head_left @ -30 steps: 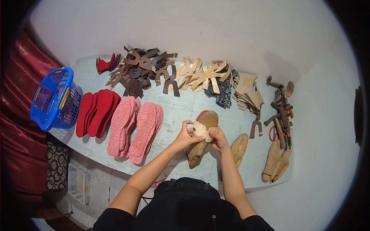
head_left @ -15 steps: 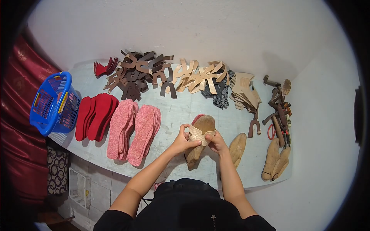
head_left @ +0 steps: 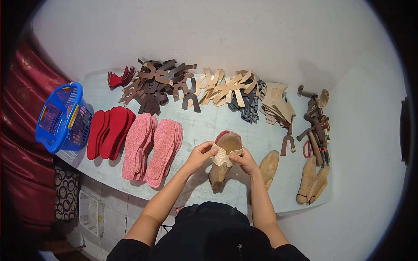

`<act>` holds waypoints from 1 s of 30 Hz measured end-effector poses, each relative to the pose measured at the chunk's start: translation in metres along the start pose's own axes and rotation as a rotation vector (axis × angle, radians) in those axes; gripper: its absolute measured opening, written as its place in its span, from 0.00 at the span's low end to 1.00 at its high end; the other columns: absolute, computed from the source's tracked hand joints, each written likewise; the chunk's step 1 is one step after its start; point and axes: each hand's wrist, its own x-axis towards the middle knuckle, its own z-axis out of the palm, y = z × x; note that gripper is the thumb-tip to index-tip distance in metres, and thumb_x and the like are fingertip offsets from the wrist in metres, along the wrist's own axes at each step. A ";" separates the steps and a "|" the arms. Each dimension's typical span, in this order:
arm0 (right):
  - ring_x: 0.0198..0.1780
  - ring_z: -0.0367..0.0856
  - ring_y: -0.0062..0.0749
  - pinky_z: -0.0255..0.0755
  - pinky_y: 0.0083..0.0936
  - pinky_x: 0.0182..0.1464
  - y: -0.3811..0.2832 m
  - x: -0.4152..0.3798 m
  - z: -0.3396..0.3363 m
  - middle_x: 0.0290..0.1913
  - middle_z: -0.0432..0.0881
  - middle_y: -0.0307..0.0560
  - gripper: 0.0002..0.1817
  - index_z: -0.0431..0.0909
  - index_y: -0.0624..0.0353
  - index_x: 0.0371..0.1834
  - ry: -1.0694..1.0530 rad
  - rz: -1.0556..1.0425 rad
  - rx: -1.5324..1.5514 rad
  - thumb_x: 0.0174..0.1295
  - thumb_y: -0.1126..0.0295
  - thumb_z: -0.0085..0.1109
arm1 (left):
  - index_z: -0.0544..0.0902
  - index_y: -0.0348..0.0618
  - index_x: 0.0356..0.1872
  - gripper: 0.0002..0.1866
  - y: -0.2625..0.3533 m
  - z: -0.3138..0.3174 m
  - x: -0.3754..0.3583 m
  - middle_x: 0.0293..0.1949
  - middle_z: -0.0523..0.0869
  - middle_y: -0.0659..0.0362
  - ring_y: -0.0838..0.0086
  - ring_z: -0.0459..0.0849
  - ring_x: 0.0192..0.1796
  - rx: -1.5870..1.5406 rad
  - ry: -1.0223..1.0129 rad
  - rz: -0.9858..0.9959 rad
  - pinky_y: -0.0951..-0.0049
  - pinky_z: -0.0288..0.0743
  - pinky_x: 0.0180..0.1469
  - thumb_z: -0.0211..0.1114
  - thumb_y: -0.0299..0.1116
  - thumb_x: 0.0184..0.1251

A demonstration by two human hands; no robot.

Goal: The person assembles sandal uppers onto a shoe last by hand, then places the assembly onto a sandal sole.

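Note:
A wooden shoe last (head_left: pixel 218 175) lies on the table in front of me, its toe end pointing away. Beneath the toe shows the edge of a pink insole (head_left: pixel 223 132). Around the top of the last sits a cream woven-textured shoe upper (head_left: pixel 222 158). My left hand (head_left: pixel 203 155) pinches the upper's left side between thumb and fingers. On the other side, my right hand (head_left: pixel 244 161) grips its right edge, thumb on top. Another wooden last (head_left: pixel 269 167) lies just right of my right hand.
Red insoles (head_left: pixel 115 132) and pink insoles (head_left: pixel 162 150) lie in stacks beside a blue basket (head_left: pixel 65 126). Along the wall are brown straps (head_left: pixel 152 87), cream straps (head_left: pixel 222 89) and beige uppers (head_left: pixel 276 104). Hammers and other tools (head_left: pixel 317 126) lie at the right, above more lasts (head_left: pixel 312 180).
The cream upper has come down around the last, where before it was held over it. My hands have moved apart to its two sides, and the last looks straighter.

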 end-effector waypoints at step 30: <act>0.54 0.67 0.33 0.49 0.36 0.62 -0.023 -0.010 0.004 0.44 0.76 0.45 0.29 0.75 0.58 0.45 0.235 -0.158 -0.547 0.37 0.56 0.69 | 0.74 0.36 0.47 0.25 0.015 -0.003 0.005 0.44 0.79 0.57 0.75 0.72 0.49 0.251 -0.083 0.058 0.73 0.60 0.55 0.67 0.37 0.48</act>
